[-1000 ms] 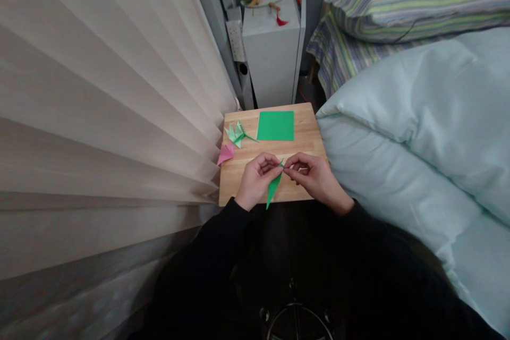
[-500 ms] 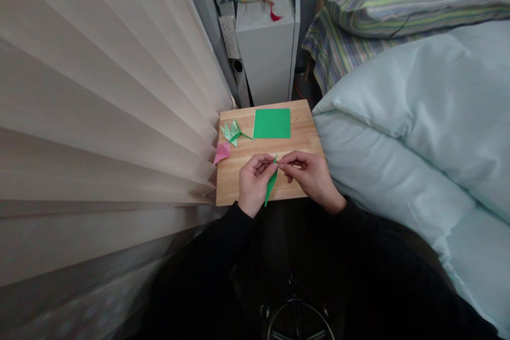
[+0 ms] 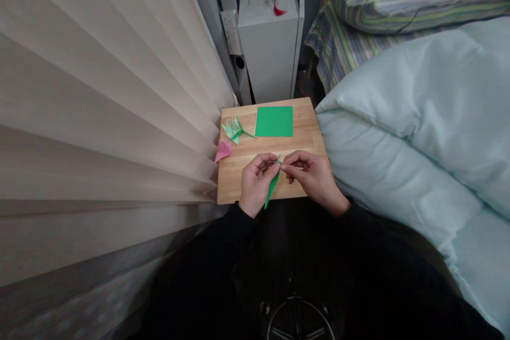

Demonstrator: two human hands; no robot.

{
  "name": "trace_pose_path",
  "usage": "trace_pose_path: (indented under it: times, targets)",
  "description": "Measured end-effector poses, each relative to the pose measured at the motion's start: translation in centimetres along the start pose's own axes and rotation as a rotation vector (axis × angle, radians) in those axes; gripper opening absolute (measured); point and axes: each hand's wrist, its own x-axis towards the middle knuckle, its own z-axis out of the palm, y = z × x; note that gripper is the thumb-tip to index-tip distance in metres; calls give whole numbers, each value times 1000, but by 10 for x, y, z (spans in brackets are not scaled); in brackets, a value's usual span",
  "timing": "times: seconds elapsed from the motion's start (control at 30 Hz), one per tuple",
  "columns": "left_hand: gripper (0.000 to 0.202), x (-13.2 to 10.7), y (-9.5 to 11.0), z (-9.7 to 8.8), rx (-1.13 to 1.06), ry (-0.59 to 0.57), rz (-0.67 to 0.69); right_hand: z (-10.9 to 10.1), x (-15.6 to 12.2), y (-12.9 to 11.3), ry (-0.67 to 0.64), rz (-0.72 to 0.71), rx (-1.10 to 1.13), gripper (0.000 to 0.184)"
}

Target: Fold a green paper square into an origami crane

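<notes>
Paper (image 3: 272, 187), thin and green, is over the bench (image 3: 228, 183), pinched by the left hand (image 3: 254, 185). The right hand (image 3: 316, 178) has fingers bunched near its top; I can't tell their grip. Tugging too hard could rip it.

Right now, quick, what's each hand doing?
Left hand: closed, holding the folded green paper.
Right hand: closed, thumb and fingertips pinched together at the paper's upper part; whether they grip it can't be told.
</notes>
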Motion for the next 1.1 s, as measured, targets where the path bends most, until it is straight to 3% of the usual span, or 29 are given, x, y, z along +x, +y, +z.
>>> trace_pose_path:
  times: [0.37, 0.57, 0.83, 1.1]
  targets:
    - [28, 0, 1, 0, -177, 40, -140, 4, -4, -1, -58, 29, -38, 37]
    - [31, -1, 1, 2, -246, 38, -185, 6, -8, -2, 4, 2, -59, 37]
    - [27, -3, 1, 3, -125, -25, -178, 4, -9, -1, 30, -43, -96, 33]
    - [25, -4, 1, 3, -101, -3, -170, 5, -10, -5, 44, -51, -201, 37]
